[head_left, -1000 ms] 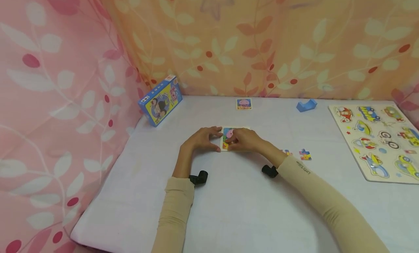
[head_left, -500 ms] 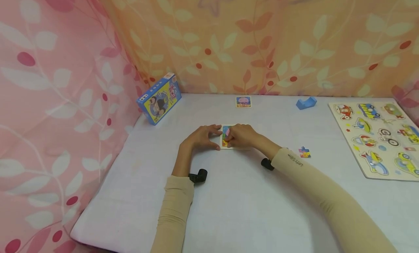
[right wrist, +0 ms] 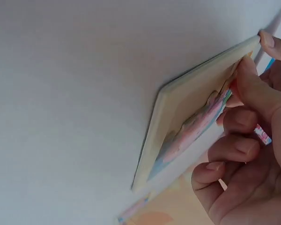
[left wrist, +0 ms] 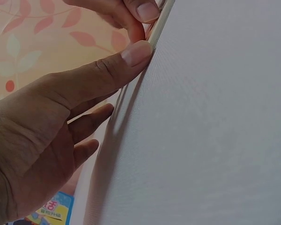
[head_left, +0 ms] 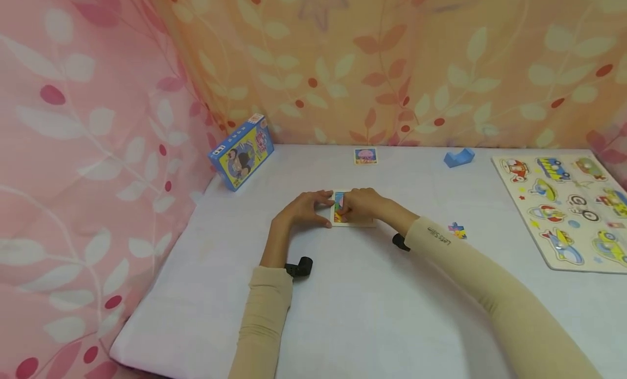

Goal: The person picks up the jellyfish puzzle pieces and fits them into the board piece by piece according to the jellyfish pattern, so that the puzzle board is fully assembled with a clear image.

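Observation:
A small jigsaw tray (right wrist: 189,98) with a pale raised border lies on the white table, holding colourful jigsaw pieces (head_left: 338,207). My left hand (head_left: 301,209) is at its left end. The thumb touches the near corner, and the spread, fairly straight fingers reach toward the far corner. Over the tray bends my right hand (head_left: 362,206), its fingers curled back while the thumb (right wrist: 253,86) presses down on the pieces by the border. That hand hides most of the picture in the head view. Part of the tray's bed shows bare in the right wrist view.
A loose jigsaw piece (head_left: 457,230) lies to the right. Behind the tray is a small picture card (head_left: 365,156). A blue-and-yellow box (head_left: 242,153) stands back left, a blue holder (head_left: 459,158) back right. A wooden vehicle puzzle board (head_left: 563,215) lies far right.
My right fingers have curled in more tightly, and the thumb presses on the tray. The right forearm has shifted slightly left and now covers a second loose piece. My left hand keeps its place.

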`<state>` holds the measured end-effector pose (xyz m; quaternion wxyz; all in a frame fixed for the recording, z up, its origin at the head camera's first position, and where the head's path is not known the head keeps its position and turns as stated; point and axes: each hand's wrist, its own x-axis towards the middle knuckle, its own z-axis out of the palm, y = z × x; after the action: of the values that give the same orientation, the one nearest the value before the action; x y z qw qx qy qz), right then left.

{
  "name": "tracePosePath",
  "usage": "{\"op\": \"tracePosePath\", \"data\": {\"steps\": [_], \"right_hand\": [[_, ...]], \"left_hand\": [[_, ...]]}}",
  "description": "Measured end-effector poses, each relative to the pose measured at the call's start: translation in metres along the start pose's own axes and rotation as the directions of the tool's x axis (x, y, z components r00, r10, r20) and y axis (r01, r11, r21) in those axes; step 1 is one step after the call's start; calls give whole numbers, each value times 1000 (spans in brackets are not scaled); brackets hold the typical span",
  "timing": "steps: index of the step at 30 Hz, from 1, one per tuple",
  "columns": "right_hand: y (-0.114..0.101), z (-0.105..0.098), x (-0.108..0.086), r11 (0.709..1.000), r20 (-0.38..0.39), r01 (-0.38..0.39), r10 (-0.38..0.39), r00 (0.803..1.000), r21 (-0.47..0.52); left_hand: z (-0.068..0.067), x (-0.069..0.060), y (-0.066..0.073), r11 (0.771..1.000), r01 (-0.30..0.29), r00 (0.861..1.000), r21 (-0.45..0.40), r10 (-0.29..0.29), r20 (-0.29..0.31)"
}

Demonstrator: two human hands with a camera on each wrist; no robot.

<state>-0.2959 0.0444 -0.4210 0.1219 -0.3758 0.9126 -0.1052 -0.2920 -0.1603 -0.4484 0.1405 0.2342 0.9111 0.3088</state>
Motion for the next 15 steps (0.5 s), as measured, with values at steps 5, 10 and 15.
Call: {"op": "tracePosePath", "data": {"steps": [5, 10, 15], "right_hand": [[-2, -3, -2, 999, -30, -26, 26, 999, 23], [9, 0, -10, 992, -64, -31, 39, 997, 121], [36, -2, -40, 984, -184, -9, 42, 982, 178]], "left_hand": [[-5, 1, 2, 1000, -4, 1000, 11, 4, -10], [-1, 1, 1, 1000, 8, 1000, 12, -8, 0], [1, 1, 1, 999, -7, 1000, 31, 6, 22]]}}
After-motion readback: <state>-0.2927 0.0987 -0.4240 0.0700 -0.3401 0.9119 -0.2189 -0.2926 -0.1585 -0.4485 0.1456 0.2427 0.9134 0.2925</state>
